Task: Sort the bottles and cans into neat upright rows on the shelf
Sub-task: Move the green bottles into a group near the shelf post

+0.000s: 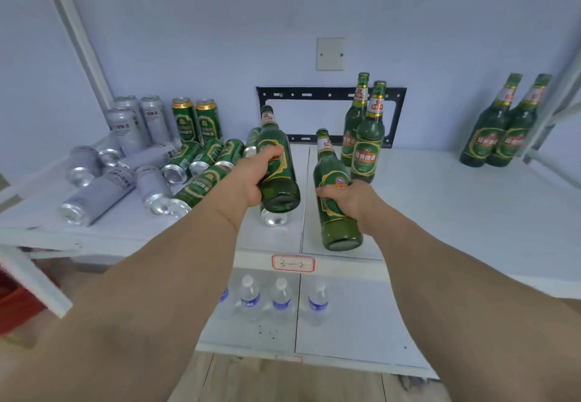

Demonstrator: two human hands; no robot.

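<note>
Green bottles, 2, tilted, necks toward wall: left hand [256, 170] grips left bottle [276, 162], right hand [347, 195] grips right bottle [334, 194].

A tilted green bottle [276, 162] in each hand [254, 175].

A pale blue wall [220, 24] fills the background, with a blank white cover plate [330, 54] fixed to it. Just below the plate hangs a black metal bracket [330, 93]. Far below the plate, pale wood flooring [283, 379] shows, and lower left sits a red crate [15, 304].
</note>
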